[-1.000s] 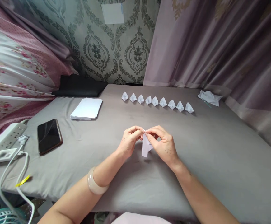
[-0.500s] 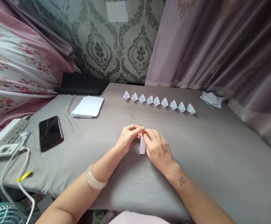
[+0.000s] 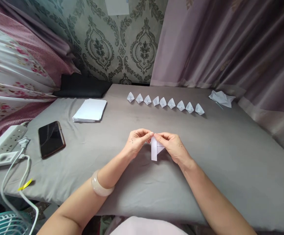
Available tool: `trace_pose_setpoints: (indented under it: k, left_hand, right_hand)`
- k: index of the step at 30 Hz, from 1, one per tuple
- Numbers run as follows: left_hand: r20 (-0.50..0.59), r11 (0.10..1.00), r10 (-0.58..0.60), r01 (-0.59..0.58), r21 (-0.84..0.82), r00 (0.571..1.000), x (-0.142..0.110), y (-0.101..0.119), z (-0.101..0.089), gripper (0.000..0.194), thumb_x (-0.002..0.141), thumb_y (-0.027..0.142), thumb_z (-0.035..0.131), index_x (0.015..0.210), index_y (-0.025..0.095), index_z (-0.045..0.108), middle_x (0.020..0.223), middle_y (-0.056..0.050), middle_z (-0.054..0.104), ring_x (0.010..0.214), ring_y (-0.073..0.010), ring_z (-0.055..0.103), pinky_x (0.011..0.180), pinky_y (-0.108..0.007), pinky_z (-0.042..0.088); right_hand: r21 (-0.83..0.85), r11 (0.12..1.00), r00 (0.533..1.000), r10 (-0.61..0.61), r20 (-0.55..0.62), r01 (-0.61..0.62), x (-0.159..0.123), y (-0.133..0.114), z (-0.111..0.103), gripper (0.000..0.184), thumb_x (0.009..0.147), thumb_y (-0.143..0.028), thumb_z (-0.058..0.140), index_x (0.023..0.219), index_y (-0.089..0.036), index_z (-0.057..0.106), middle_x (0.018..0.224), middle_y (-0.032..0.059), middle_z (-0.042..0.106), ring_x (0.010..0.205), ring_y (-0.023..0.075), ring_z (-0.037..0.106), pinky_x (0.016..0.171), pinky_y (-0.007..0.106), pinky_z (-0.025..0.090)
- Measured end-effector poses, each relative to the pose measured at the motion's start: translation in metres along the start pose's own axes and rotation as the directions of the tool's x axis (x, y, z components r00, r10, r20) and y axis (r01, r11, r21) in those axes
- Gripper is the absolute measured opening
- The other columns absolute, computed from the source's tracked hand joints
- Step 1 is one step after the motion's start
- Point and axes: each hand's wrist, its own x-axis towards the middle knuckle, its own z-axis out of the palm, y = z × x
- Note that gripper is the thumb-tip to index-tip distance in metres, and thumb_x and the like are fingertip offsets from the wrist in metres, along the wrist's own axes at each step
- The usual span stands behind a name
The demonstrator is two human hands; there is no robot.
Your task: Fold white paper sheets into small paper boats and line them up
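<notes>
Between my two hands is a small folded piece of white paper [image 3: 154, 150], held just above the grey cloth. My left hand [image 3: 139, 141] pinches its top edge from the left with thumb and fingers. From the right, my right hand [image 3: 173, 145] grips the same paper, thumb on the near face. A narrow strip hangs straight down, with a slanted, pointed flap to its right. The fingers cover the paper's upper part. Beyond the hands, several folded white paper boats [image 3: 162, 102] stand in a row.
A stack of white paper [image 3: 90, 110] lies left, near a phone [image 3: 51, 139] and a power strip [image 3: 7, 147] with white cables. Crumpled white paper [image 3: 222, 98] sits at the far right. A black cloth [image 3: 84, 85] lies at the back left; a teal fan [image 3: 6, 223] stands below the edge.
My right hand has turned and shifted right, so its thumb now shows on the paper. A slanted flap has come into view beside the strip. The camera view has shifted slightly.
</notes>
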Motion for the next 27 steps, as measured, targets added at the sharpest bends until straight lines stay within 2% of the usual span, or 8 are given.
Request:
trace_pose_setpoints:
  k: [5,12,17,22,27]
  left_hand:
    - [-0.004,0.998,-0.048,0.048,0.045,0.999,-0.001,0.004,0.002,0.021,0.067,0.032,0.076,0.066,0.013,0.068,0.055,0.0,0.058,0.055,-0.0095,0.05,0.061,-0.025,0.041]
    - [-0.011,0.99,-0.093,0.093,0.106,0.996,0.0,0.002,0.003,0.01,0.065,0.022,0.071,0.064,0.013,0.066,0.054,0.0,0.058,0.054,-0.0096,0.051,0.061,-0.025,0.043]
    - [0.001,0.989,-0.087,0.086,0.121,0.996,0.0,0.003,0.003,0.008,0.063,0.02,0.071,0.064,0.013,0.067,0.054,0.0,0.059,0.053,-0.0095,0.051,0.06,-0.025,0.042]
    - [0.019,0.988,-0.101,0.098,0.121,0.995,0.002,0.003,-0.001,0.008,0.065,0.021,0.07,0.064,0.013,0.067,0.054,-0.001,0.06,0.052,-0.0096,0.052,0.061,-0.026,0.043]
    - [0.05,0.986,-0.115,0.108,0.123,0.992,0.002,0.004,-0.002,0.011,0.069,0.024,0.07,0.068,0.013,0.068,0.055,-0.001,0.06,0.052,-0.0099,0.052,0.064,-0.027,0.044]
  right_hand:
    - [-0.001,0.999,0.999,0.032,-0.029,-0.032,0.003,0.005,0.0,0.029,0.07,-0.044,0.07,0.074,-0.015,0.072,0.071,0.0029,0.07,0.064,0.014,0.059,0.062,0.026,0.044]
    - [-0.019,0.996,0.988,0.086,-0.127,-0.089,0.007,0.01,0.004,0.017,0.064,-0.032,0.066,0.062,-0.016,0.062,0.056,-0.0027,0.058,0.053,0.0093,0.047,0.053,0.023,0.036]
    - [-0.003,0.992,0.987,0.123,-0.101,-0.124,0.006,0.01,0.001,0.014,0.063,-0.03,0.064,0.061,-0.016,0.062,0.055,-0.0027,0.058,0.052,0.0093,0.047,0.052,0.023,0.035]
    - [0.042,0.978,0.979,0.203,-0.013,-0.202,0.009,0.014,-0.007,0.018,0.062,-0.032,0.067,0.066,-0.015,0.066,0.057,-0.001,0.061,0.053,0.0103,0.049,0.052,0.023,0.035]
    - [0.047,0.968,0.969,0.247,0.02,-0.247,0.01,0.013,-0.012,0.015,0.062,-0.03,0.066,0.06,-0.015,0.062,0.053,-0.003,0.053,0.05,0.0088,0.043,0.048,0.022,0.031]
